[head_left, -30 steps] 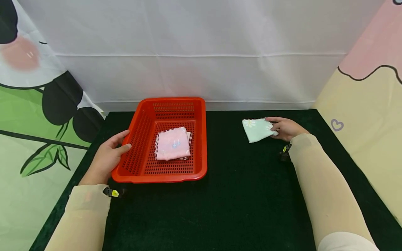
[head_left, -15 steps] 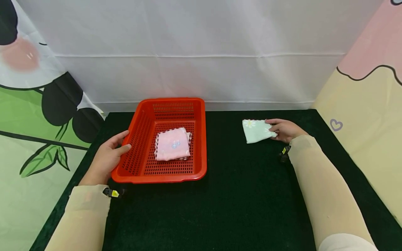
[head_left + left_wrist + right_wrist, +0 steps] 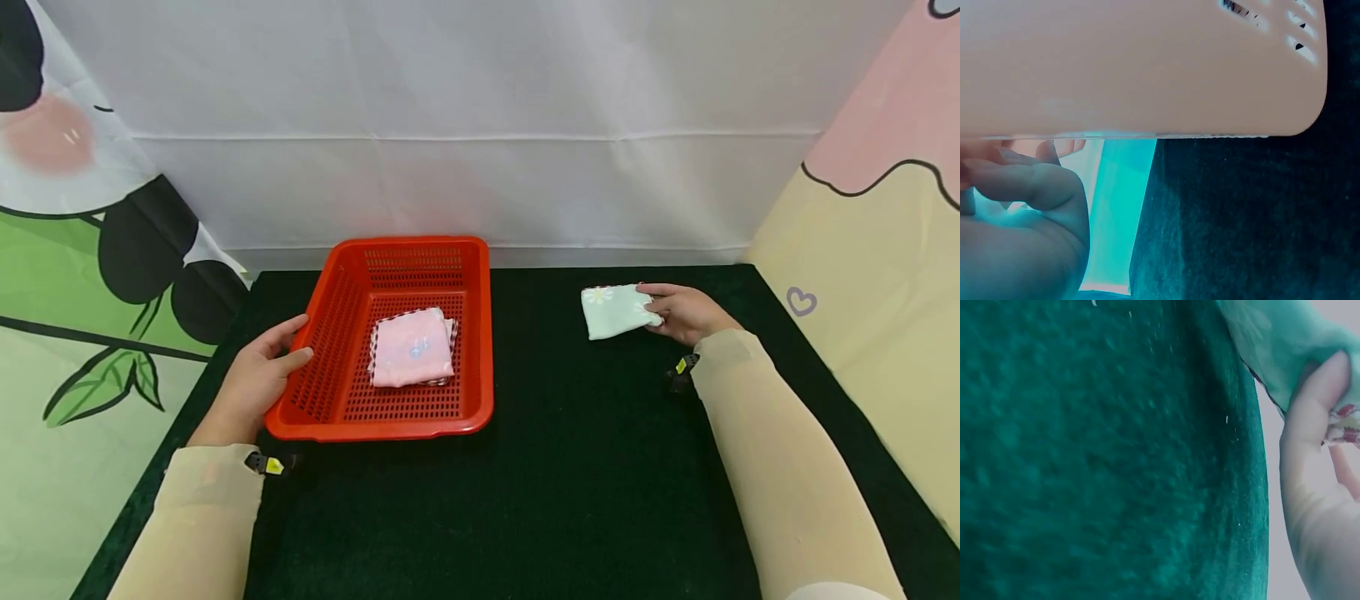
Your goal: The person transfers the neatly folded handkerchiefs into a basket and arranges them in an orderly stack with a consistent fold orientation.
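With thumb and fingers, my left hand (image 3: pixel 255 375) grips the left side of a red plastic basket (image 3: pixel 480 350). Inside the basket lies a folded pink handkerchief (image 3: pixel 414 350) with a blue print and a checked edge, on top of another folded cloth that barely shows. The basket wall (image 3: pixel 1135 69) fills the upper part of the left wrist view, above the left hand (image 3: pixel 1029 212). Off to the right, my right hand (image 3: pixel 686 312) pinches the right end of a folded mint-green handkerchief (image 3: pixel 618 311) with daisies. The right wrist view shows the thumb pressed on that cloth (image 3: pixel 1266 337).
A dark green cloth covers the table (image 3: pixel 525 500). Behind it hangs a white curtain (image 3: pixel 480 183). Printed sheets stand at both sides, a green one (image 3: pixel 90 350) at left and a yellow and pink one (image 3: pixel 870 292) at right.
Little differs. The mint-green handkerchief in my right hand has shifted very slightly, its lower left corner most. My left hand and the basket stay as they were, while the head view tilts a touch.
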Demonstrator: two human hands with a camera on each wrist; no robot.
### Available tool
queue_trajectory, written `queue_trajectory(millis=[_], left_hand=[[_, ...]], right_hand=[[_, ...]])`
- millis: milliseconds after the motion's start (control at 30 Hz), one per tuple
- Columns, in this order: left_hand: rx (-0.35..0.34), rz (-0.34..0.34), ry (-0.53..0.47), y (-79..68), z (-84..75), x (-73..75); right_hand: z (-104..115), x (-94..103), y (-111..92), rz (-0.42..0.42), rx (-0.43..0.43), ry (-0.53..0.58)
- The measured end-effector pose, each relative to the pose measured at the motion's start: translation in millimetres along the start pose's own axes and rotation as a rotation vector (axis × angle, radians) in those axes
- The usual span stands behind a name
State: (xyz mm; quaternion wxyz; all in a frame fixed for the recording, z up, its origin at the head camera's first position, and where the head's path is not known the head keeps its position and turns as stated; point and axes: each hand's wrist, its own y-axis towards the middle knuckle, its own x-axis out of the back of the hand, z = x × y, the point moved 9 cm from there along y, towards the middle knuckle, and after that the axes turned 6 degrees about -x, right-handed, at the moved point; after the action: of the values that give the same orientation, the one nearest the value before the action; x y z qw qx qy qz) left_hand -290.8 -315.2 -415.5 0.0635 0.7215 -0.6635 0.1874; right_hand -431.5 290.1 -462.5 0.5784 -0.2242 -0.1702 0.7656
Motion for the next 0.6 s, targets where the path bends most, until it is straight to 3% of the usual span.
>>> queue_trajectory(millis=[267, 600], left_hand=[[0.005, 0.007, -0.016, -0.6, 1.6, -0.8], [0.0, 0.005, -0.017, -0.8, 1.5, -2.3]], right_hand=[[1.5, -14.2, -10.1, 0.032, 0.068, 0.125], [16.7, -39.8, -27.3, 0.034, 0.17, 0.117]])
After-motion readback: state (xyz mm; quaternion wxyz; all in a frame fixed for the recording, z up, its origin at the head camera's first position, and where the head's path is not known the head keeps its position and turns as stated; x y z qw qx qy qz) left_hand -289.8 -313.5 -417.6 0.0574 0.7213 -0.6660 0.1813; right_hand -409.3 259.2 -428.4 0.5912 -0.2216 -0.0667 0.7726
